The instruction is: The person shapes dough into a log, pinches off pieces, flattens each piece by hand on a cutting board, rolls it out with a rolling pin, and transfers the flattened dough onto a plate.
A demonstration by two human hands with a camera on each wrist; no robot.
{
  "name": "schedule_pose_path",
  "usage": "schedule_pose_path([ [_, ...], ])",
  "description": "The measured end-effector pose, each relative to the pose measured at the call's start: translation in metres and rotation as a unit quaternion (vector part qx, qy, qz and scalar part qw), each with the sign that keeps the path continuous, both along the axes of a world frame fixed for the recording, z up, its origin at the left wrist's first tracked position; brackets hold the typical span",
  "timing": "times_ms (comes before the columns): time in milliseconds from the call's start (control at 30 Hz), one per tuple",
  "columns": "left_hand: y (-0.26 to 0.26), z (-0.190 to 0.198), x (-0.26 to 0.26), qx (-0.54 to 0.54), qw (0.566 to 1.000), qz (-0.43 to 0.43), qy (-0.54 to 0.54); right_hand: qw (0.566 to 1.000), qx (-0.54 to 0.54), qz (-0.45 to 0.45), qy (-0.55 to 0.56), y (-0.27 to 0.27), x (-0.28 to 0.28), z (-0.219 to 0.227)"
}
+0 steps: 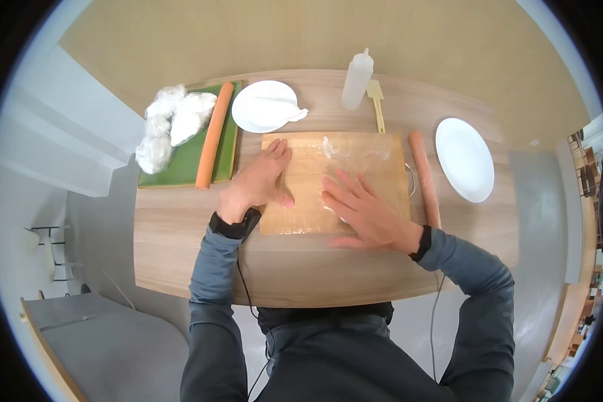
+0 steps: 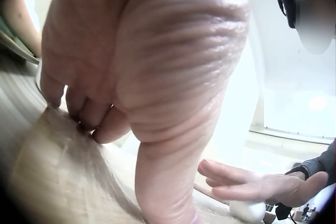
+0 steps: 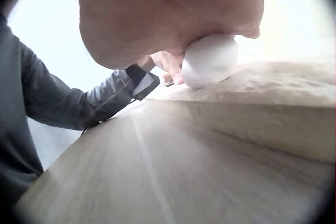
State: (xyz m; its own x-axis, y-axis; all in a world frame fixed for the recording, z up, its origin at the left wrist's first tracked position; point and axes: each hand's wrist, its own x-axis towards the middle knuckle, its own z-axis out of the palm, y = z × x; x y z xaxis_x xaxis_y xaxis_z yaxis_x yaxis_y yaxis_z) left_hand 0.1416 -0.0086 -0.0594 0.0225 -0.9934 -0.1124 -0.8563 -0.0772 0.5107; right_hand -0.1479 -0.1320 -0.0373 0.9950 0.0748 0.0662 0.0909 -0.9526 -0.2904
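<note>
A wooden board (image 1: pixel 305 177) with clear plastic film over it lies in front of me in the head view. My right hand (image 1: pixel 372 213) is spread, palm down, over its right part. Under that palm, a smooth white ball that looks like dough (image 3: pixel 210 62) touches both hand and board in the right wrist view. The left wrist view also catches the ball (image 2: pixel 247 211) below the right hand. At the board's left side my left hand (image 1: pixel 258 177) rests its fingertips on the film, thumb apart from the fingers, holding nothing.
On the left, a green tray (image 1: pixel 183 167) bears plastic-wrapped white lumps (image 1: pixel 193 117) and an orange-brown rolling pin (image 1: pixel 214 137). Behind the board are a white plate (image 1: pixel 258 94), a squeeze bottle (image 1: pixel 358 82) and a spatula (image 1: pixel 375 92). A second rolling pin (image 1: pixel 424 177) and oval plate (image 1: pixel 464 161) lie right.
</note>
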Motion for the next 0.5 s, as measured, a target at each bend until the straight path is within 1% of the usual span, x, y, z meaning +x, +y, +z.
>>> schedule_pose_path([
  [67,0.001,0.001,-0.001,0.009,1.0,-0.004,-0.007,0.997,-0.022,-0.075,0.021,-0.015,-0.015,-0.01],
  [100,0.001,0.002,-0.001,0.004,1.0,-0.001,-0.006,0.997,-0.028,-0.072,0.022,-0.025,-0.016,-0.018],
  [133,0.001,0.002,-0.001,0.006,1.0,0.0,-0.005,0.994,0.069,-0.09,-0.003,-0.033,-0.015,-0.025],
  [167,0.001,0.001,-0.001,0.011,1.0,-0.001,-0.006,0.979,0.168,-0.108,-0.029,-0.04,-0.016,-0.033],
  [200,0.001,0.002,-0.002,0.012,1.0,-0.001,-0.006,0.979,0.169,-0.108,-0.03,-0.044,-0.011,-0.03],
  [267,0.002,0.005,-0.003,0.005,1.0,-0.005,0.001,0.971,0.219,-0.018,-0.093,-0.047,0.002,-0.019],
  [300,0.003,0.002,-0.002,0.009,1.0,-0.006,-0.004,0.97,0.223,-0.02,-0.098,-0.046,0.008,-0.013],
  [367,0.001,-0.006,0.001,0.009,1.0,0.004,0.003,0.962,0.244,-0.1,-0.067,-0.042,0.022,-0.004],
  [400,0.001,-0.003,0.001,0.013,1.0,0.002,-0.002,0.961,0.248,-0.102,-0.071,-0.038,0.026,-0.002],
  [467,0.001,0.001,-0.002,0.015,1.0,0.005,0.005,0.953,0.25,-0.156,-0.063,-0.029,0.027,-0.001],
  [500,0.002,0.004,-0.004,0.017,1.0,0.003,0.006,0.953,0.252,-0.158,-0.062,-0.026,0.025,-0.002],
])
